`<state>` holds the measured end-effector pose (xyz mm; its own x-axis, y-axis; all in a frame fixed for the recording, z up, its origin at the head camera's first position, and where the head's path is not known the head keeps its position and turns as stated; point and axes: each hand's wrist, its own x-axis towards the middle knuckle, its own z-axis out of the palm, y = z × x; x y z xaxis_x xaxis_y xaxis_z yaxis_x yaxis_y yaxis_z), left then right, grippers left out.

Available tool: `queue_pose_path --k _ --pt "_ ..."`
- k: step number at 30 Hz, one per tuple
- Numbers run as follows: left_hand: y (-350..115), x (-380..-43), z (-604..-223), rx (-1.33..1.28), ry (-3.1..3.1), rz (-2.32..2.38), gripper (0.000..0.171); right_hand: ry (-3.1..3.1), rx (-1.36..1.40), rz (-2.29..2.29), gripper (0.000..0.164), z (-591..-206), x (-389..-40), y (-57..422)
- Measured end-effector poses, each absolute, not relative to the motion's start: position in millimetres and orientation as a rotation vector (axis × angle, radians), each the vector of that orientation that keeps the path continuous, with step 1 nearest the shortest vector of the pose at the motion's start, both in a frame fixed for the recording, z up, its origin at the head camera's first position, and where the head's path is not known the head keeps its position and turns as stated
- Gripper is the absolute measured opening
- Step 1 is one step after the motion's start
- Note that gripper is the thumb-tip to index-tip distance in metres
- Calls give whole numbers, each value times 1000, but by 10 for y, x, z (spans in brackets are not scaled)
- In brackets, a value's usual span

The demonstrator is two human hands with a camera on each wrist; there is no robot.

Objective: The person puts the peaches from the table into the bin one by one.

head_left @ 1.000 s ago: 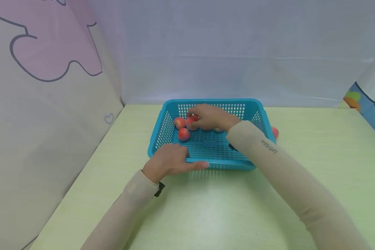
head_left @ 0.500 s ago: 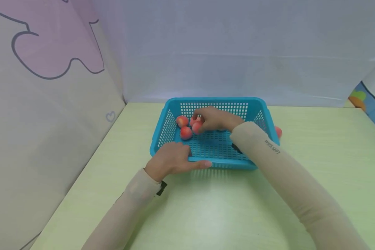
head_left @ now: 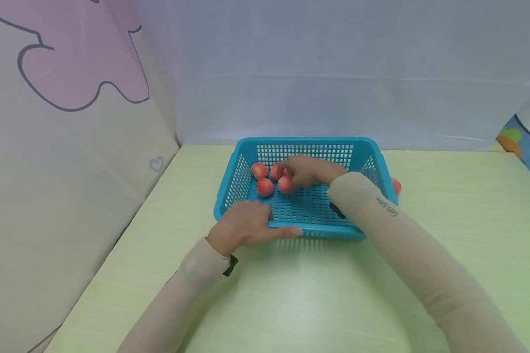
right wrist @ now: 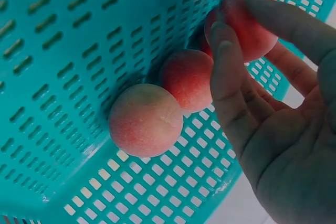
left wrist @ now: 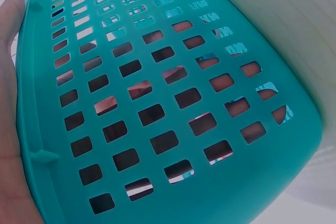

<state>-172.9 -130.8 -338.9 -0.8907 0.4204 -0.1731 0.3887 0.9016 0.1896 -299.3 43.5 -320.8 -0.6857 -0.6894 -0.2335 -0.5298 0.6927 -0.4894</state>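
Note:
Over the front rim of a blue plastic basket (head_left: 331, 230) my left hand (head_left: 243, 225) is hooked, thumb outside and fingers inside. In the left wrist view the basket wall (left wrist: 173, 87) fills most of the picture, with part of that hand (left wrist: 13, 129) at the edge. Inside the basket my right hand (head_left: 306, 170) pinches a reddish peach (right wrist: 249, 27) between thumb and fingers. Other peaches sit close by toward the left: one at the back (head_left: 259, 170), one nearer the front (head_left: 265, 187) and one partly hidden (head_left: 276, 171) behind the right hand's fingers.
Another peach (head_left: 396, 186) shows just outside the basket's right end, partly hidden by the rim. The basket stands on a pale table (head_left: 300, 294), near a white sheet (head_left: 318, 98) along the back. A printed sheet (head_left: 79, 171) hangs on the left.
My right hand has drawn slightly right and toward the front with the peach, uncovering part of the peach behind it. The left hand keeps its grip on the rim.

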Motion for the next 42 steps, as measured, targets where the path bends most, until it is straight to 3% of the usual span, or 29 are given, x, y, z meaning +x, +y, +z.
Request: queue_pose_path --k 29,42 --pt "-1296 -1707 -3377 607 2859 217 78 2454 -1094 -515 42 -3250 -2997 418" --pt "-1304 -1704 -3378 604 2857 222 79 2441 -1178 -466 35 -3297 -3025 406"
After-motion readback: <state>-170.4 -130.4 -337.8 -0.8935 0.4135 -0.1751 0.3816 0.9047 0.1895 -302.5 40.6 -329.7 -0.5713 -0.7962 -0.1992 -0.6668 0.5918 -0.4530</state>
